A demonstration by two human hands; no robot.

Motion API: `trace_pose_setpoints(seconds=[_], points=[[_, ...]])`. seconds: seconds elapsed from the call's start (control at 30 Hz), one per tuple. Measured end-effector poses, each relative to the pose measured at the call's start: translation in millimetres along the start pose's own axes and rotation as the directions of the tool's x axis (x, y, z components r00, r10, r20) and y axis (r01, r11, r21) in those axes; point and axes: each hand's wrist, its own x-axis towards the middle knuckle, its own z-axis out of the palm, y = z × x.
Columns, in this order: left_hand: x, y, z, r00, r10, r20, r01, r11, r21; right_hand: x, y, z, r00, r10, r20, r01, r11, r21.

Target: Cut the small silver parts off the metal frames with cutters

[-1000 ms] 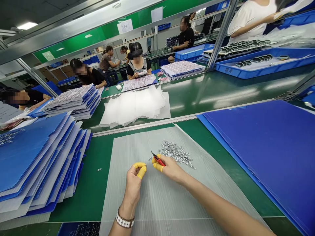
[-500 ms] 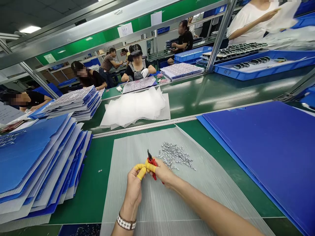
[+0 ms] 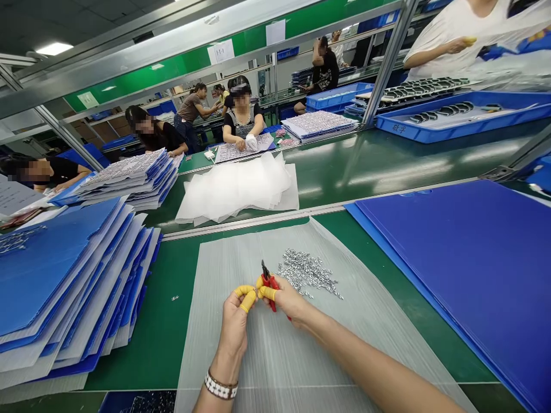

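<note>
My left hand (image 3: 235,327), with yellow finger cots on thumb and forefinger, pinches a tiny piece too small to make out. Held in my right hand (image 3: 287,301) are red-handled cutting pliers (image 3: 272,283), their dark jaws pointing up and away from me. The yellow-covered fingertips of that hand meet the same tiny piece, close to my left fingertips. Just beyond my right hand, a pile of small shiny metal parts (image 3: 307,269) lies on a translucent foam sheet (image 3: 219,269). Part of the pliers' handles is hidden by my right hand.
At left stands a stack of blue and white sheets (image 3: 60,275); large blue sheets (image 3: 456,246) lie at right. White foam sheets (image 3: 235,189) rest beyond the metal rail. A blue tray (image 3: 430,129) with dark curved parts sits farther right. Several co-workers work across the bench.
My right hand and the pliers have shifted slightly right, and a small gap shows between my fingertips. Across the bench, a co-worker's hands have come lower and closer together.
</note>
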Motion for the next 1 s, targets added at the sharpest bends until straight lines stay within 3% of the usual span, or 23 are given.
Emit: trace_pose_setpoints(seconds=[0.23,0.43,0.57,0.7,0.9,1.0], points=[[3,-3,1.4,0.999,0.034,-0.037,-0.03,0.994,0.102,-4,-4,-25,0.993,-0.041,-0.113,0.03,0.995,-0.093],[14,-2,22.1,0.987,0.154,0.039,-0.159,0.946,0.283,-13,-8,-38,0.969,-0.163,-0.188,0.119,0.967,-0.225],[18,-1,29.0,0.986,0.155,0.056,-0.164,0.947,0.275,-16,-10,-42,0.96,-0.22,-0.171,0.14,0.911,-0.388],[18,-1,24.4,0.99,0.135,0.048,-0.142,0.96,0.239,-14,-6,-44,0.953,-0.253,-0.167,0.137,0.851,-0.508],[17,-2,18.9,0.994,0.106,0.02,-0.107,0.977,0.184,-11,-3,-41,0.943,-0.288,-0.165,0.154,0.82,-0.552],[17,-2,18.4,0.996,0.091,0.017,-0.092,0.983,0.159,-13,-3,-34,0.904,-0.397,-0.162,0.24,0.781,-0.576]])
